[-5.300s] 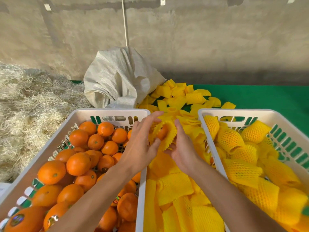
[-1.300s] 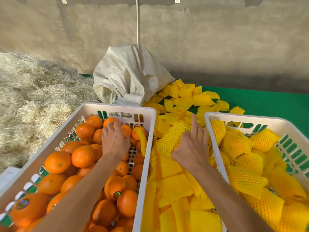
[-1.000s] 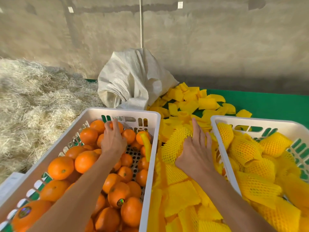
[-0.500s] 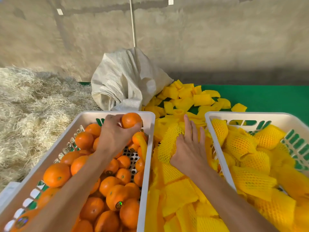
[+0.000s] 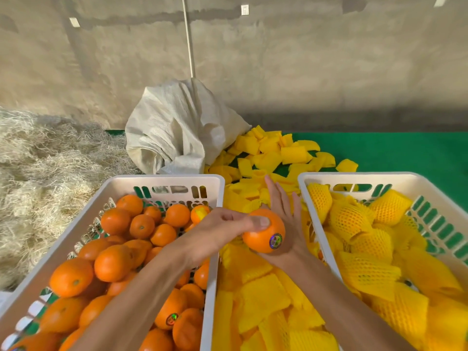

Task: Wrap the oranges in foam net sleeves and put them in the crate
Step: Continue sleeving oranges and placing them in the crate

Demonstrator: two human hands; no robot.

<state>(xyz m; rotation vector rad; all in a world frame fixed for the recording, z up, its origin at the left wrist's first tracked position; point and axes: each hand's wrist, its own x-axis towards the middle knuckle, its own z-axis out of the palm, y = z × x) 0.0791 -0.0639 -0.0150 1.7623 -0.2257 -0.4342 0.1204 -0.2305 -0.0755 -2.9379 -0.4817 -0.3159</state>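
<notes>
Left hand (image 5: 222, 230) grips a stickered orange (image 5: 264, 231), thumb curled over its top, holding it above the loose foam net sleeves (image 5: 260, 292) piled between the two crates. Right hand (image 5: 286, 219) lies flat just behind the orange, fingers straight and loosely spread over the sleeves; can't tell if it touches the fruit. Left of the pile: white crate (image 5: 162, 179) full of bare oranges (image 5: 114, 264). Right of the pile: second white crate (image 5: 354, 177) holding sleeved oranges (image 5: 352, 221). A white sack (image 5: 177, 133) slumps behind the pile, with straw (image 5: 45, 173) further left.
</notes>
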